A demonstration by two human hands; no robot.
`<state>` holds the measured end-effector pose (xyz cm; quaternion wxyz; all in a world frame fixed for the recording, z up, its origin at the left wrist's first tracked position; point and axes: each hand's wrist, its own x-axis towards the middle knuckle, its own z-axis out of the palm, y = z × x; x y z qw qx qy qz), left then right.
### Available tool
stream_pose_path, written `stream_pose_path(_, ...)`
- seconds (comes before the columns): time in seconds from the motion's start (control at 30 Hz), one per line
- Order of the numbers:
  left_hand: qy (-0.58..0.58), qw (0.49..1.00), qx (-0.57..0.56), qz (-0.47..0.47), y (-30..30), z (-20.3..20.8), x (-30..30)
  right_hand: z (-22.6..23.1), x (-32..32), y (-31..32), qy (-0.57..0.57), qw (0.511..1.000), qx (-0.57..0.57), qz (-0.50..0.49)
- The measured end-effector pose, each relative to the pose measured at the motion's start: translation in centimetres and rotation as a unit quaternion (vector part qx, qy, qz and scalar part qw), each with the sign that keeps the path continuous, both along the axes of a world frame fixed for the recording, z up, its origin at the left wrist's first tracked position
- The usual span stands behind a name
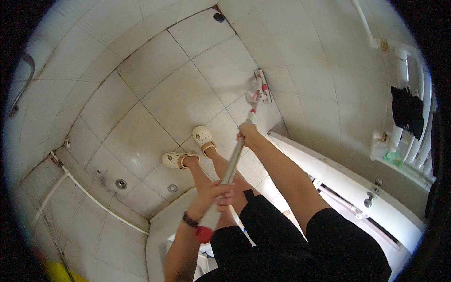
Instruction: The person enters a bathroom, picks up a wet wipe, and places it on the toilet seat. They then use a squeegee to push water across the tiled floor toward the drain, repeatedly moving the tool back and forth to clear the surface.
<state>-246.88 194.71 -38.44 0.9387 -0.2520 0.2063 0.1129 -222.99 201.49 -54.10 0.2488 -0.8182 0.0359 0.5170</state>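
The left hand and right hand both grasp the pale, red-tipped pole of a white-and-red flat mop, its head beside the white tiled wall, cream perforated clogs, a round metal drain and slim white pipe lying leftward.

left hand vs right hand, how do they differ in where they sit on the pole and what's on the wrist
The left hand grips the pole closer to its red end, while the right hand grips it farther along, toward the flat head. The left hand has a dark band at its wrist; the right hand shows none. Both hands are closed around the pole.
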Motion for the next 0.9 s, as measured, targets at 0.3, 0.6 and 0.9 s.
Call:
stream_pose_path(0.3, 0.188, 0.96, -0.188, 0.083, -4.8, 11.2, -16.5, 5.0, -21.7, -4.6, 0.02, 0.991, -0.037, 0.13)
stream_pose_path(0.6, 0.391, 0.902, -0.173, 0.057, -10.3, 24.3, -24.5, 15.8, -35.7, -8.9, 0.202, 0.971, -0.107, 0.076)
stream_pose_path(0.9, 0.371, 0.903, 0.023, -0.215, -6.9, 23.1, -18.4, 18.5, -23.8, -7.3, 0.16, 0.985, -0.055, -0.017)
